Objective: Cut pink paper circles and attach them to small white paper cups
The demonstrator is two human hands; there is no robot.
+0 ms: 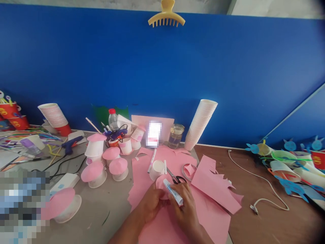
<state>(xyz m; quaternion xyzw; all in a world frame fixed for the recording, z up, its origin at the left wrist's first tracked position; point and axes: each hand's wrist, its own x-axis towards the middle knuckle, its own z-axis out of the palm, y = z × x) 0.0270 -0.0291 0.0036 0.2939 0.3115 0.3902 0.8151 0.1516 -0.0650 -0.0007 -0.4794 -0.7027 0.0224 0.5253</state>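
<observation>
Evidently, the left hand (152, 200) pinches a pink paper disc (160, 182) (light and bendy, I'd judge, so best held by its rim); just right of that grip, a white tube (174, 193), probably firm and smooth, is clasped by the right hand (186, 206).

Yellow claw clip (167, 15) at top edge of blue partition (162, 71). White charging cable (254, 209) curving over brown tabletop (256, 230).

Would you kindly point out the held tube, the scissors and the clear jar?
Held tube (173, 192): head view, middle of its barrel.
Scissors (175, 177): head view, where blades meet handles.
Clear jar (175, 138): head view, front wall.
</observation>
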